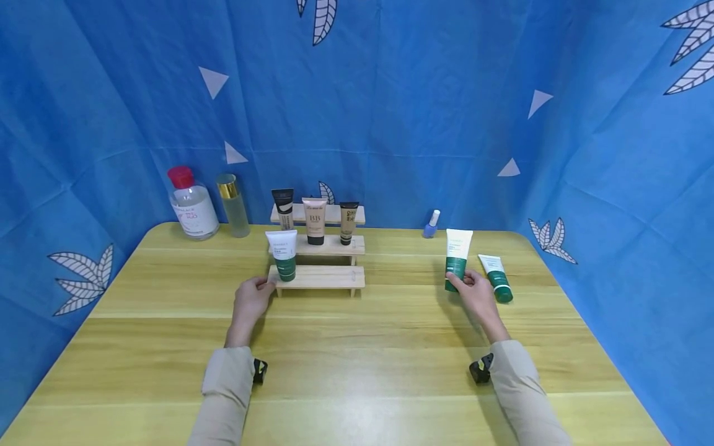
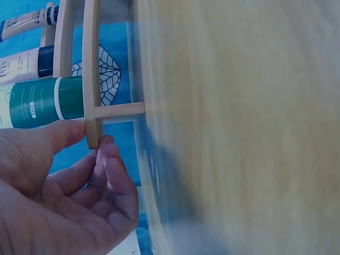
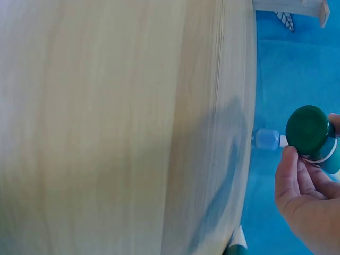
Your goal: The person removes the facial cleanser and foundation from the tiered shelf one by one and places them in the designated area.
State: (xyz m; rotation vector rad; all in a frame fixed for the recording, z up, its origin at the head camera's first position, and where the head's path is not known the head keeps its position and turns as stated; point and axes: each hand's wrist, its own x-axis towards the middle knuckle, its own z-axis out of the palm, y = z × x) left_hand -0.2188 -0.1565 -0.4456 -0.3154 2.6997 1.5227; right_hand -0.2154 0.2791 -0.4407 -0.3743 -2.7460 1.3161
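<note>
Two hands at work here. Right grip (image 1: 478, 296) pinches a green-and-white tube (image 1: 458, 248) low by its green end, cap down, roughly upright; the right wrist view shows the cap's underside, so we read it as held up off the surface (image 1: 318, 371). Another green tube (image 1: 495, 279) lies just right of that hand; nail polish bottle (image 1: 431, 224) stands behind, near the back edge. Left grip (image 1: 252, 303) pinches the left end of the wooden rack's (image 1: 326, 277) lowest tier, thumb above, fingers below, next to a standing tube (image 1: 283, 248) of like colours. We judge the step in hand as lifting the tube while steadying the rack. Next move, we guess, calls for carrying it leftward, cap down, and setting it beside its match on that narrow tier without knocking that one; the left should hold the rack firm.
</note>
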